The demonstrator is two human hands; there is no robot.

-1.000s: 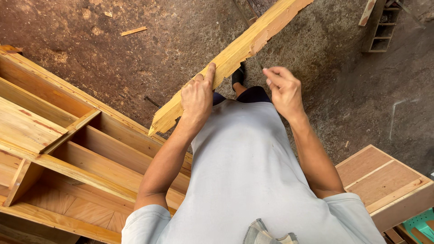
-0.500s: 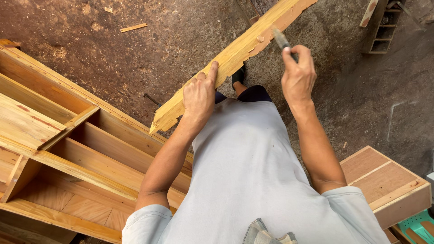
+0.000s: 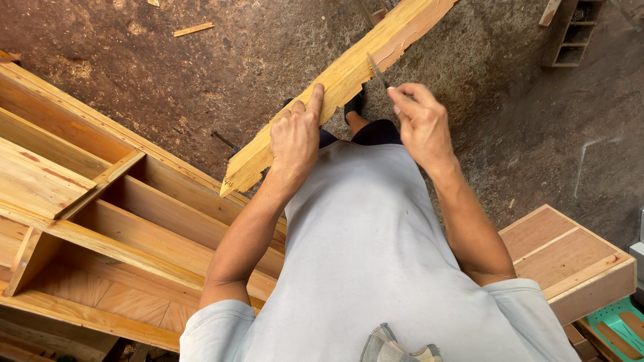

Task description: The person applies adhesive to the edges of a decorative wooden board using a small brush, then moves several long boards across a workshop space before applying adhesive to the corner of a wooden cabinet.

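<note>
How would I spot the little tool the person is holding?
Start at the long pale plank slanting across the dirt floor, steadied by the left hand. Just right of it, the right hand pinches a thin grey metal blade whose tip rests against the plank's edge. It is the only metal thing among the wood.

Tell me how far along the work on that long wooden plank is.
Looks done: one long edge of the wooden plank is already rough and splintered, with chips lying on the dirt floor. In hand: the left hand steadies the plank while the right hand holds a thin metal blade against its edge. Left: the plank's lower end near the wooden frame looks less worked; how much more is meant, I cannot tell.
</note>
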